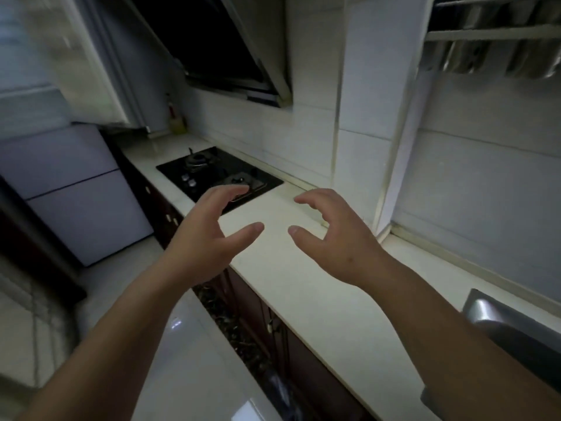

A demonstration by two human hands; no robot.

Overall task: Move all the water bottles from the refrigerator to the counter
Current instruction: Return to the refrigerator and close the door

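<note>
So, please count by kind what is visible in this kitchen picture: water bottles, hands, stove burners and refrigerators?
Water bottles: 0 in view
Bare open hands: 2, left and right, both empty
Burners on the black glass gas stove: 2
Pale grey closed refrigerator: 1
Total: 5
</note>
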